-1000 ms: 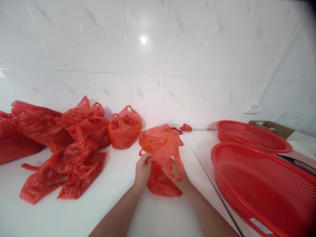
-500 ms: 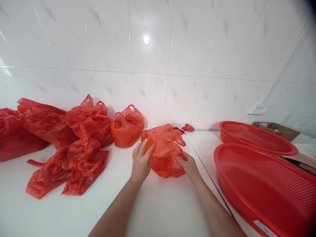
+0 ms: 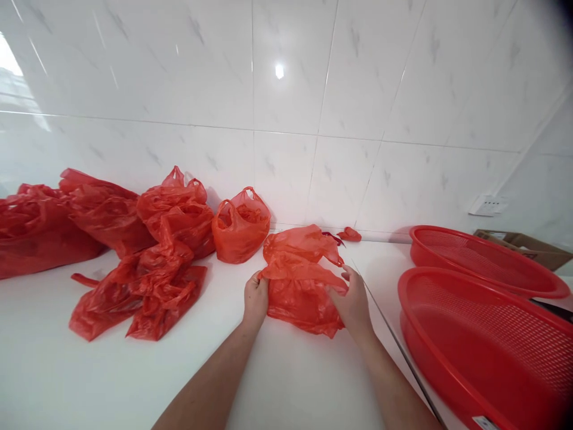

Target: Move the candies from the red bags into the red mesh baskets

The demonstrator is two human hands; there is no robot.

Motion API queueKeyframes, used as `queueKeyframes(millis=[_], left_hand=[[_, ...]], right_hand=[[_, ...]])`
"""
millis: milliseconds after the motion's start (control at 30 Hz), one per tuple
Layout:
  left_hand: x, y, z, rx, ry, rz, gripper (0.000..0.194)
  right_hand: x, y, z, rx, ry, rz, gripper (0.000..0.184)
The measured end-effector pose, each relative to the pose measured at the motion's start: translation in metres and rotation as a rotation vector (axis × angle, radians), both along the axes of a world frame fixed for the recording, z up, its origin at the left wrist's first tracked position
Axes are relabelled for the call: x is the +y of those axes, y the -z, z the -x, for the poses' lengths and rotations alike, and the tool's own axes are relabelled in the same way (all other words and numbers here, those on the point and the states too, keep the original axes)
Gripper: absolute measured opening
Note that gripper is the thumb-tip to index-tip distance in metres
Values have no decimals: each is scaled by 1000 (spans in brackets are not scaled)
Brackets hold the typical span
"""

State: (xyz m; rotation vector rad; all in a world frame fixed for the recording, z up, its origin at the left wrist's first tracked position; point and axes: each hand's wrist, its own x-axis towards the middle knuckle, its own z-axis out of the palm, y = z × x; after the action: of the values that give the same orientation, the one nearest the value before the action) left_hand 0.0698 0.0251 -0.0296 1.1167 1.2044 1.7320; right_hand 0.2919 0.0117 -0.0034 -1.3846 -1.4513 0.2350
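A crumpled red plastic bag (image 3: 304, 298) lies on the white table in front of me, its mouth edge spread between my hands. My left hand (image 3: 256, 300) is closed, pinching the bag's left edge between thumb and fingers. At the opposite side, my right hand (image 3: 356, 301) has its thumb against the bag and its fingers apart from the thumb, near the bag's right edge. The bag's upper part, with a handle loop, stretches back towards the wall. What the bag holds, if anything, cannot be made out.
Left of my hands sit several red plastic bags, among them an upright one with handles (image 3: 242, 230) and a crumpled pile (image 3: 147, 292). Two red mesh baskets (image 3: 430, 358) stand on the right, with a cardboard box (image 3: 532, 248) behind. A small red scrap (image 3: 350, 234) lies by the tiled wall.
My left hand has gone from spread fingers to a closed grip on the bag's edge. My right hand has opened its pinch. The bag's mouth edge is drawn wider, and the view has shifted left.
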Motion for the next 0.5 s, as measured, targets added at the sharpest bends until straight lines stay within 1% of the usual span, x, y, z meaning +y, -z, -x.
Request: queueKeyframes(millis=[67,133,167,200,233,300,333,367,433,500], left_hand=[[1,2,1,-45,4,6,20],[1,3,0,-88,11,7,19],[1,3,0,-109,17,7,19],[0,2,-1,-130,23,6,19],[0,2,-2,-150,30,4,18],[-1,0,-5,-186,47,2,16],[-1,0,-7,-204,64,4,16],[-1,-1,-8,-223,88,8,16],[-2,-4,-11,-260,160,26,16],[-4,-6,-13,-287,248,54,17]], right_hand=[[-7,-6,8,-180,46,-162,59],[-19,-12,19,-298,76,-318,53],[-27,-14,26,-342,50,-384,49],[-35,-15,34,-386,-15,-436,45],[-44,-14,43,-433,-113,-467,42],[-58,-10,61,-517,-325,-444,37],[-62,-7,68,-536,-396,-398,37],[-63,-3,73,-534,-431,-338,37],[-57,3,76,-476,-410,-196,39],[-42,6,69,-363,-323,-65,41]])
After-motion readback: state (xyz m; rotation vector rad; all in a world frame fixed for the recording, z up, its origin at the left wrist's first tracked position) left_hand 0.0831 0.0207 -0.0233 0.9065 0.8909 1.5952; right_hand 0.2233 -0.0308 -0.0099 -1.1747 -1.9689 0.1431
